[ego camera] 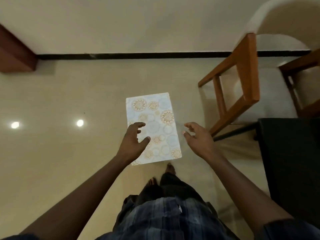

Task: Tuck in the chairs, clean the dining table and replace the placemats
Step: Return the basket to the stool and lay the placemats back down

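A pale placemat (155, 118) with blue and orange circle patterns lies flat below me, just past my bare feet, seemingly on the beige floor. My left hand (133, 141) hovers over its near left part with fingers spread and loosely bent, holding nothing. My right hand (197, 137) is out to the right of the mat, also loosely spread and holding nothing. Whether either hand touches the mat I cannot tell. A wooden chair (242, 70) with a pale seat stands to the right, beside the dark dining table (290, 161).
A second wooden chair (304, 80) shows at the right edge. Reddish-brown wooden furniture (15, 54) stands at the far left against the wall. A black baseboard (138, 55) runs along the wall ahead. Ceiling lights reflect on the glossy floor at left.
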Tool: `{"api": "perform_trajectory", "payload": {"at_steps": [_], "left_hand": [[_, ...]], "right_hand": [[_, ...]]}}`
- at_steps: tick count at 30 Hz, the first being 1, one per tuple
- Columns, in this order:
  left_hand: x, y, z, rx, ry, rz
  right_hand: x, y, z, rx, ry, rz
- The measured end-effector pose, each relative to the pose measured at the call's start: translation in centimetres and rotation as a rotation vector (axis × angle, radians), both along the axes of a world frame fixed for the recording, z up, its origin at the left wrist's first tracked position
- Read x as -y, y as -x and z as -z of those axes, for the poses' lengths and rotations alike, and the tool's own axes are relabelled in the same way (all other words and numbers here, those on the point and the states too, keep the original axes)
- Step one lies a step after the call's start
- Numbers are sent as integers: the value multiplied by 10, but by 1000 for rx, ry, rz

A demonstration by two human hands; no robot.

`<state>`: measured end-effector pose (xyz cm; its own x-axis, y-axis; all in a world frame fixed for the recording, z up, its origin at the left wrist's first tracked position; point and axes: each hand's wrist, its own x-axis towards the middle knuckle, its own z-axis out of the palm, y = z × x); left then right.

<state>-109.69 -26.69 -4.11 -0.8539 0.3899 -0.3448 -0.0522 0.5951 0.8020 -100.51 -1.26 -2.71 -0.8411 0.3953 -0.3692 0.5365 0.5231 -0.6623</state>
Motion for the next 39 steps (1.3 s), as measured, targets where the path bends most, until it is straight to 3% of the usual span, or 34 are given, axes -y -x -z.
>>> {"api": "perform_trajectory", "payload": {"at_steps": [8, 16, 19, 25, 29, 39], "left_hand": [[18, 17, 85, 171, 131, -289], [30, 34, 179, 394, 130, -507], [36, 40, 211, 490, 184, -547], [39, 45, 236, 843, 153, -639], [44, 48, 227, 782, 251, -535], [53, 62, 131, 575, 105, -308]], "right_hand": [[-9, 54, 110, 174, 117, -135], [-15, 74, 224, 307, 120, -139], [-15, 76, 257, 353, 147, -32], [-11, 69, 287, 486, 455, 247], [-17, 66, 282, 488, 410, 282], [-22, 50, 204, 358, 451, 366]]}}
